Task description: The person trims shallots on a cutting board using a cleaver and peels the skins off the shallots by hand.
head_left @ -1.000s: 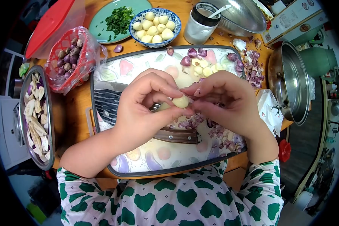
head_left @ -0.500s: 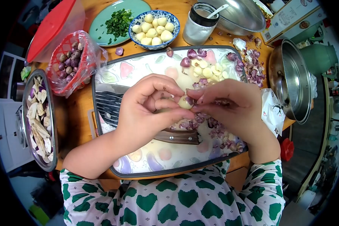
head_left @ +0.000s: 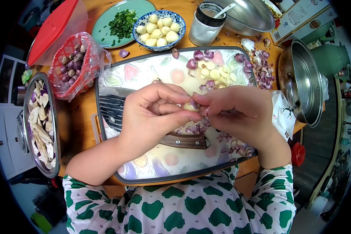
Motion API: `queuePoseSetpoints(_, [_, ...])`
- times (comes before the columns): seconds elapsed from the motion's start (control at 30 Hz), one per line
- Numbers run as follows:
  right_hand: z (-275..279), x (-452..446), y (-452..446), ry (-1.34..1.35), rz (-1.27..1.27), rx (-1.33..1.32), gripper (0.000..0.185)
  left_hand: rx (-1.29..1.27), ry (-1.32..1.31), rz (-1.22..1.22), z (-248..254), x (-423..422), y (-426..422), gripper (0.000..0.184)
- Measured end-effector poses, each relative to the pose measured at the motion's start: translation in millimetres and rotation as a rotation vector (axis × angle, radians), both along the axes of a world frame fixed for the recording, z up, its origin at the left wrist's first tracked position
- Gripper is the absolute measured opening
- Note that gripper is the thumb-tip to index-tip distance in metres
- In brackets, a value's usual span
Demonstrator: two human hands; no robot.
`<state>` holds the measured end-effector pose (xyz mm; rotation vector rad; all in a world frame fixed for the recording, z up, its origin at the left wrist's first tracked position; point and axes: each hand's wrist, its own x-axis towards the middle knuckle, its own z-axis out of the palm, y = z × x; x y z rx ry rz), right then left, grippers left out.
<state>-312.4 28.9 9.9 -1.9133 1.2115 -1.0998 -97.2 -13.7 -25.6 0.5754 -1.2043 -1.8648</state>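
Nearest me, the knife handle (head_left: pixel 187 141) lay on the cutting board (head_left: pixel 175 160), pointing right, its long axis nearly level across my view, tipped slightly down at the right end. The slotted blade (head_left: pixel 112 111) ran off left, partly hidden by my left hand (head_left: pixel 154 105). Above the handle, my left thumb and fingers pinched the small bulb (head_left: pixel 191 105) from the left. My right hand (head_left: pixel 240 111) was pinched in at its right side, fingertips close against it. Bulb: pale side left, purple skin patch toward upper right. Looked roundish; fingers covered its ends, so long axis and tip direction can't be told. It sat between both hands' fingertips, right of the left palm, left of the right palm. Purple skins (head_left: pixel 197 126) lay just below it. Farther, pale pieces (head_left: pixel 214 74) on the board, then the patterned bowl (head_left: pixel 160 48) of pale bulbs on the desk (head_left: pixel 82 113), beside the green plate (head_left: pixel 101 25).
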Motion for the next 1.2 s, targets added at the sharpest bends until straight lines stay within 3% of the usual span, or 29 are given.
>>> queuePoseSetpoints(0.4, [-1.8,10.8,0.3,0.076,-0.048,-0.247,0.018,-0.007,0.02,0.002,-2.5,-2.4,2.3,0.023])
queuePoseSetpoints(0.67, [4.9,5.0,4.1,0.073,0.033,-0.089,0.027,-0.045,-0.068,-0.017,0.4,-2.4,3.5,0.031])
queuePoseSetpoints(0.77, [2.0,4.8,3.7,0.004,0.05,-0.066,0.027,0.02,0.083,-0.01,-4.0,-4.1,5.0,0.021])
queuePoseSetpoints(0.97, [-0.2,6.6,4.3,-0.169,0.058,0.017,0.027,-0.021,0.153,-0.023,-6.4,-5.3,6.2,0.024])
queuePoseSetpoints(1.17, [3.8,5.9,6.3,-0.295,0.05,0.159,0.024,-0.277,0.127,-0.056,-8.8,-4.7,5.3,0.03])
queuePoseSetpoints(1.2, [5.0,7.3,6.3,-0.329,0.046,0.193,0.024,-0.188,0.158,-0.06,-8.2,-5.3,5.2,0.03])
